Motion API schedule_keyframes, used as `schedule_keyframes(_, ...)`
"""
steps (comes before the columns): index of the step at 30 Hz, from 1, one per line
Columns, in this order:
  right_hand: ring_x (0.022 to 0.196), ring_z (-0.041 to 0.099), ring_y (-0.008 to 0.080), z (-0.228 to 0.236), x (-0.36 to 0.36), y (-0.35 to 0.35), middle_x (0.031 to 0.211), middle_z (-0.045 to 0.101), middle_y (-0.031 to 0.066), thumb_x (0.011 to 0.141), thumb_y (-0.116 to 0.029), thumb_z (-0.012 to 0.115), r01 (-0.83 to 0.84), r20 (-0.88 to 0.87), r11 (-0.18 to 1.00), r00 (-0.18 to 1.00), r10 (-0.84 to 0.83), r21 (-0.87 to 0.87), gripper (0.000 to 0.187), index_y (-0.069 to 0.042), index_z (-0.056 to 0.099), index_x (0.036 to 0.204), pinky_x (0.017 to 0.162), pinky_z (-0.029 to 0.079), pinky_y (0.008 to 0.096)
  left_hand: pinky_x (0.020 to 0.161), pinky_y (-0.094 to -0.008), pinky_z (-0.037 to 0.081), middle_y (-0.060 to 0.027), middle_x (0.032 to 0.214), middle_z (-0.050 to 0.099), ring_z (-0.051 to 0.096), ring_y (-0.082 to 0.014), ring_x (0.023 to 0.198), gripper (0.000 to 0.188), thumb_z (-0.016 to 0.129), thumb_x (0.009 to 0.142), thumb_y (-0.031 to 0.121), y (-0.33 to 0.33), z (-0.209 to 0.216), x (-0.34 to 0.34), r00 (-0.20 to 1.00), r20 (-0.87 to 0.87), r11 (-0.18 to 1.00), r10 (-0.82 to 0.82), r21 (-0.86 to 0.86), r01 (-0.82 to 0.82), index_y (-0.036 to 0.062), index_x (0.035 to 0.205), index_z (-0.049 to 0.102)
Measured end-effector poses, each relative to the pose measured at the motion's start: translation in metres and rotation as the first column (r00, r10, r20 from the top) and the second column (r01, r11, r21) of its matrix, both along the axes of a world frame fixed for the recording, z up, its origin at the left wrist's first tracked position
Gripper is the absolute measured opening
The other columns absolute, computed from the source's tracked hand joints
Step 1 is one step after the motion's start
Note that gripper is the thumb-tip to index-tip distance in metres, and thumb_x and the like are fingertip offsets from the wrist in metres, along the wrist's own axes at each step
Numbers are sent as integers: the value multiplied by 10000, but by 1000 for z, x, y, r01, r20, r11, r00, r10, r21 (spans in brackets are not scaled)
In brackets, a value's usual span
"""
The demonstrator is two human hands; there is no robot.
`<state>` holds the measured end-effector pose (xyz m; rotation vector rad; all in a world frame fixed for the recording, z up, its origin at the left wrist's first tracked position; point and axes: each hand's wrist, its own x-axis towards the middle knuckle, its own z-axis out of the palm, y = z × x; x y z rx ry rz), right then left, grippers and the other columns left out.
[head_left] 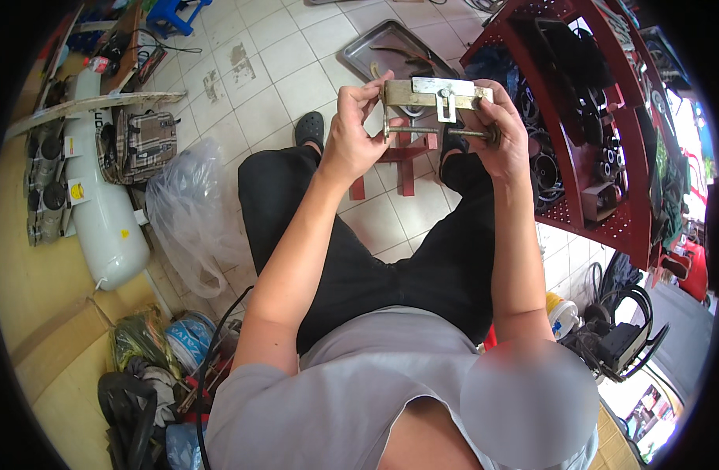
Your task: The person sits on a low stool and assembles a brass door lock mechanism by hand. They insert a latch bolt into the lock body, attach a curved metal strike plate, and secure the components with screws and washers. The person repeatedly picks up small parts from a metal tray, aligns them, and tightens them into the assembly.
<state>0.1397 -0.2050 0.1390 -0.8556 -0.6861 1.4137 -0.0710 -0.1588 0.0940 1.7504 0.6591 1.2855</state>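
Observation:
Between my two hands I hold a metal clamp-like bracket (422, 94), raised in front of my knees. It has a flat yellowish bar with a bright slotted plate bolted to it. A long threaded rod (414, 131) runs parallel below the bar. My left hand (353, 131) pinches the left end, thumb near the rod's end plate and fingers at the bar. Closed on the opposite end is my right hand (504, 133), its fingers around the bar's end and the rod's round nut. Beneath the bracket, a red metal stand (407, 160) is partly hidden.
A metal tray (359, 56) with strip-like pieces lies on the tiled floor ahead. On the right stands a red perforated rack (610, 227) loaded with parts. At left are a white cylinder tank (113, 227), a clear plastic bag (191, 207) and a plaid bag (144, 145).

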Motion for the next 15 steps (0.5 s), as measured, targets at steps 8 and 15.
schedule_keyframes(8, 543, 326, 54, 18, 13, 1, 652, 356, -45, 836, -113, 542, 55, -54, 992, 997, -49, 112, 243, 3, 538, 1049, 466, 260, 196, 1000, -339, 421, -186, 1235, 544, 521, -232, 1171, 251, 548, 856, -71, 8, 17, -9, 999, 44, 998, 30, -53, -28, -27, 1102, 533)
schedule_keyframes(15, 521, 305, 60, 15, 11, -3, 630, 334, -37, 842, -107, 533, -12, -95, 989, 995, 26, 147, 235, 15, 533, 1043, 462, 264, 204, 787, -253, 473, -90, 988, 643, 590, -139, 902, 107, 636, 860, 45, 1, 26, -12, 982, 72, 984, 177, -25, -176, -25, 940, 647)
